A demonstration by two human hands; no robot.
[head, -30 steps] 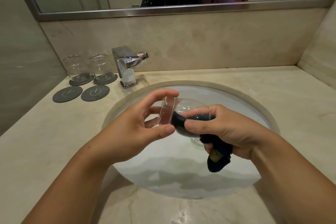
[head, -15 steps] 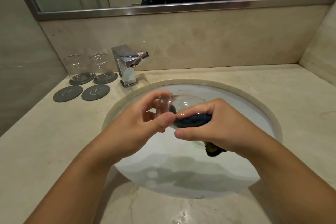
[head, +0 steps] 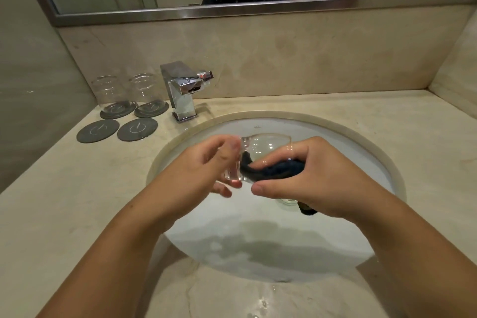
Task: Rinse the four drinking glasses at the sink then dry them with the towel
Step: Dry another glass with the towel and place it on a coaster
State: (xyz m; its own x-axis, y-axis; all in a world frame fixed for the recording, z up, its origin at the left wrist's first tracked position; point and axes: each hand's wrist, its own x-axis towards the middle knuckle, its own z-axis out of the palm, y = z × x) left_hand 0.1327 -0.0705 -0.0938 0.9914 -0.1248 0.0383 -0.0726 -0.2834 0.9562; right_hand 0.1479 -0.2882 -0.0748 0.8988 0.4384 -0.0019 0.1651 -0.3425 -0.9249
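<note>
Left hand (head: 206, 170) is gripping a glass (head: 263, 147); right hand (head: 320, 178) is holding the towel (head: 273, 171) inside it. Two glasses (head: 114, 93) in the counter's (head: 77, 188) back-left corner seem done.

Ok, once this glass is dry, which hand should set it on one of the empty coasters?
Probably left. The left hand grips the glass by its base, and both empty coasters lie left of the sink; the right hand holds the dark towel.

Warm soft light, faint shadows in the sink (head: 258, 248), slight blur, wide-angle edge bending.
</note>
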